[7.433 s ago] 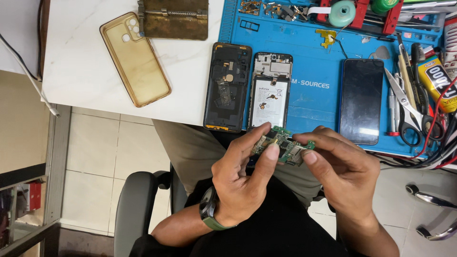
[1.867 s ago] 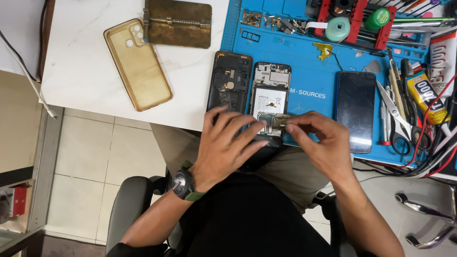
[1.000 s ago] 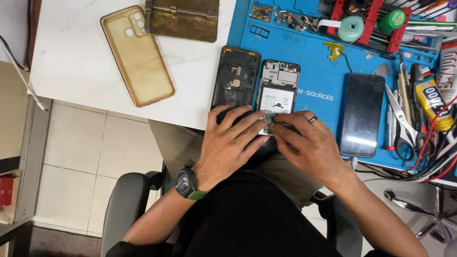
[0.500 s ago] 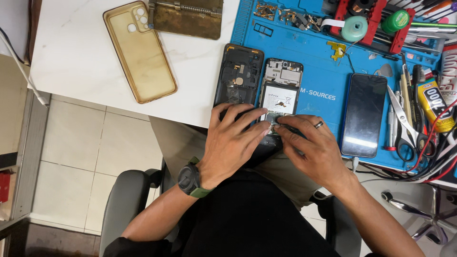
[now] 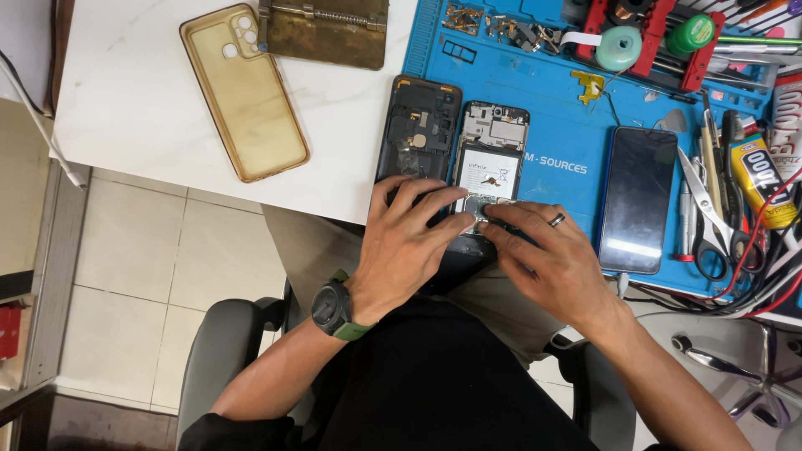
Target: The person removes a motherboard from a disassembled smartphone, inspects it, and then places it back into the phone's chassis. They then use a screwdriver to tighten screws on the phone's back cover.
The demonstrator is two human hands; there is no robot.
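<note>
An opened phone body point(image 5: 490, 163) with its battery showing lies on the blue work mat point(image 5: 568, 125) at the table's near edge. My left hand point(image 5: 409, 250), a watch on its wrist, rests on the phone's lower end and on the black back cover point(image 5: 418, 134) beside it. My right hand point(image 5: 547, 259), with a ring, presses its fingertips on a small circuit board point(image 5: 480, 213) at the phone's lower end. The fingers hide most of the board.
A clear yellowed phone case point(image 5: 242, 88) and a brown metal holder point(image 5: 324, 29) lie on the white table point(image 5: 134, 92). A dark phone screen point(image 5: 639, 196), scissors point(image 5: 706, 225), a glue tube point(image 5: 758, 179) and several tools crowd the mat's right side.
Earlier both hands held the green circuit board above my lap. They have since moved up to the table edge and now press the board onto the opened phone's lower end.
</note>
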